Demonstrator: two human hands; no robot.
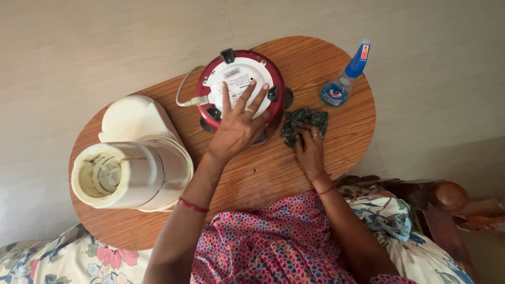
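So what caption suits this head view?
Left hand steadies an upturned red appliance; right hand presses a dark cloth.

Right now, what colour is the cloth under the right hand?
Dark green with a mottled pattern, the cloth shows best in the head view.

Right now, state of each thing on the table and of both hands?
Red appliance: turned over, underside up, cord attached.
Cream mixer base: upright, top open.
Blue spray bottle: lying on the table, cap on.
Dark cloth: crumpled beside the appliance.
Left hand: spread flat on the appliance.
Right hand: pressing on the cloth.
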